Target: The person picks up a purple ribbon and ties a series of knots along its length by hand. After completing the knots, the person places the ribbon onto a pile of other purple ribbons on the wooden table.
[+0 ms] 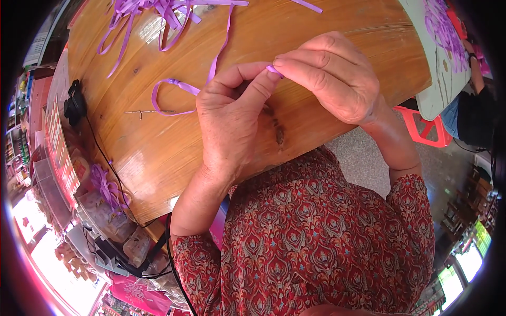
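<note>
Over the wooden table, my left hand (232, 113) pinches a purple ribbon (214, 66) between thumb and forefinger. One short end of it pokes out at the fingertips. My right hand (332, 76) meets it there, thumb and fingers closed on that same end. From the left hand the ribbon runs up toward the far edge, and a loop with a small knot (173, 81) hangs out to the left. Below that loop a thin metal hook tool (141, 112) lies on the wood.
A pile of purple ribbons (153, 10) covers the far left of the wooden table (337, 134). A black cable (100, 150) runs along its left edge. More ribbons (445, 31) lie on a pale table at right, near another person's arm (476, 73) and a red stool (424, 129).
</note>
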`<action>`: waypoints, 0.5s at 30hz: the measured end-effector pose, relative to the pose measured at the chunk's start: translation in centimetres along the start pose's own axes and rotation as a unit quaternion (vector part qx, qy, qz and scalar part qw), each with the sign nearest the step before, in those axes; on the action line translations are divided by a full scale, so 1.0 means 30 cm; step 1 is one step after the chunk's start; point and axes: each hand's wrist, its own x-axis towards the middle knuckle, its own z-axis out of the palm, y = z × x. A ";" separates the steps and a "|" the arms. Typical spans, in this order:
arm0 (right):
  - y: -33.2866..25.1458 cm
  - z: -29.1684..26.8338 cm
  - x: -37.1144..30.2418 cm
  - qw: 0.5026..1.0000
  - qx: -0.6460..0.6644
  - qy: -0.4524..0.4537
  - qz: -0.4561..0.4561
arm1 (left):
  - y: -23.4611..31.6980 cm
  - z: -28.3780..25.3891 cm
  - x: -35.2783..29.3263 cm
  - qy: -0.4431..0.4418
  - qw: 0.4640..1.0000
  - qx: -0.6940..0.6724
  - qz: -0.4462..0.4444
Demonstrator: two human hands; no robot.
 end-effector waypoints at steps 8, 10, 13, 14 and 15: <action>0.010 -0.021 0.046 1.000 0.017 -0.007 -0.024 | -0.015 -0.027 0.012 -0.046 0.994 -0.094 -0.030; 0.013 -0.022 0.057 0.999 0.043 -0.003 -0.010 | -0.012 -0.036 0.020 -0.076 0.985 -0.149 -0.046; 0.017 -0.024 0.060 0.988 0.110 -0.011 0.107 | -0.002 -0.037 0.024 -0.095 0.984 -0.140 -0.062; 0.023 -0.026 0.055 0.980 0.144 -0.029 0.137 | -0.004 -0.037 0.025 -0.096 0.986 -0.121 -0.063; 0.029 -0.027 0.050 0.969 0.177 -0.047 0.167 | -0.005 -0.036 0.026 -0.096 0.988 -0.101 -0.063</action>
